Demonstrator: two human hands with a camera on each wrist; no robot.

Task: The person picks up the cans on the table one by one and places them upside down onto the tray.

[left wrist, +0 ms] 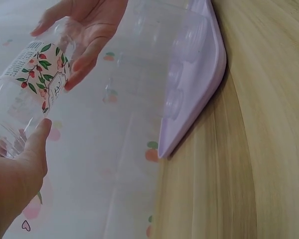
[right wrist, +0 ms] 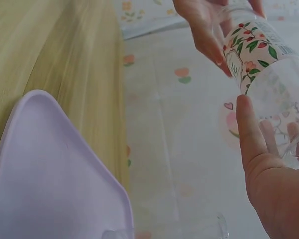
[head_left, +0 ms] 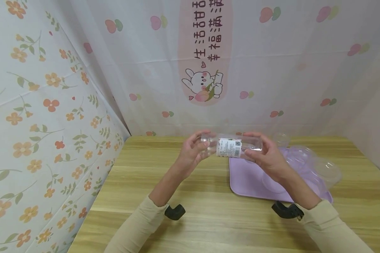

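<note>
A clear cylindrical container (head_left: pixel 253 142) is held level above the far part of the table. A paper label (head_left: pixel 229 147) wraps its middle, with print and a barcode facing me; flowers and green leaves show on its other side in the left wrist view. My left hand (head_left: pixel 191 151) grips the ribbed end, thumb in front. Around the opposite end my right hand (head_left: pixel 269 156) curls its fingers and thumb. Both hands also appear in the right wrist view, the right hand (right wrist: pixel 279 184) nearer and the left hand (right wrist: pixel 204 35) beyond.
A lavender tray (head_left: pixel 247 181) lies on the wooden table (head_left: pixel 209 225), partly under my right forearm. Several clear rounded vessels (head_left: pixel 327 170) stand on it at the right. A patterned curtain (head_left: pixel 145 70) hangs behind the table, and a floral one (head_left: pixel 50 133) at the left.
</note>
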